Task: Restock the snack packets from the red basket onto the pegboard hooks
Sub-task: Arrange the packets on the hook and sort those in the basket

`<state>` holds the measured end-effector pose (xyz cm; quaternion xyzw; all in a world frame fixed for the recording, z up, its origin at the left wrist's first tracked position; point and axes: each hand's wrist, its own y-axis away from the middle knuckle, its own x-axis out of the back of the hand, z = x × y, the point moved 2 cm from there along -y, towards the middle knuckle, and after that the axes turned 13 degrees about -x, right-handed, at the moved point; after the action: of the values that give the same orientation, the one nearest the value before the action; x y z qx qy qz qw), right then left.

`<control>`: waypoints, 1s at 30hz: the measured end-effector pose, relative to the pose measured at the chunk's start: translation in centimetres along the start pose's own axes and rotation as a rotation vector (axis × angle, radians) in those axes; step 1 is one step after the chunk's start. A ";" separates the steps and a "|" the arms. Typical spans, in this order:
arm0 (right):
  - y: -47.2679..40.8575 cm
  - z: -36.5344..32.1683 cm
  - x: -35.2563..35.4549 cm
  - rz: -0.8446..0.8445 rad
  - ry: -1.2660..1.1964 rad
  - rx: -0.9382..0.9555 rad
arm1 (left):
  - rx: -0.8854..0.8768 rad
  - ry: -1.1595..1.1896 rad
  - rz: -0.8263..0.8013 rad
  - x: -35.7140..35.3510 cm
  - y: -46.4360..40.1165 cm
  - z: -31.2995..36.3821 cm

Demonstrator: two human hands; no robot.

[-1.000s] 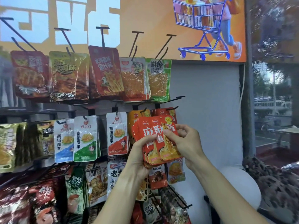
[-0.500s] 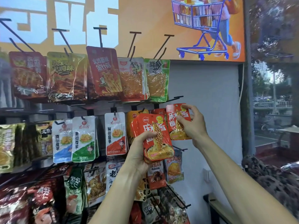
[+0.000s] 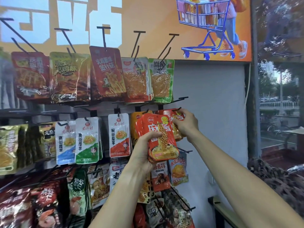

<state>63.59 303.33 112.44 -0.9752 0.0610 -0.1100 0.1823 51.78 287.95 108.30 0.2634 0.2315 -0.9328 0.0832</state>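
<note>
My left hand (image 3: 143,151) grips a stack of red-orange snack packets (image 3: 162,139) in front of the middle row of the pegboard. My right hand (image 3: 185,125) pinches a single red packet (image 3: 176,118) by its top edge, right at the tip of a black hook (image 3: 176,109) in the rightmost column. Whether the packet's hole is on the hook I cannot tell. The red basket is out of view.
Rows of hanging snack packets fill the hooks to the left, above and below, such as a green packet (image 3: 162,81) and a white one (image 3: 120,134). An orange poster (image 3: 156,17) tops the wall. A low shelf edge (image 3: 225,211) juts at lower right.
My right hand pulled one packet off the stack and lifted it up and right to the hook tip. My left hand stayed put with the stack.
</note>
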 end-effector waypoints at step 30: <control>4.3 1.1 4.3 -0.037 -0.422 -0.026 | 0.017 -0.060 0.101 1.0 -1.2 -1.3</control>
<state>67.70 299.05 110.73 -0.9798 0.0047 0.0943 0.1764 51.17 289.56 107.25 0.2474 0.2073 -0.9368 0.1349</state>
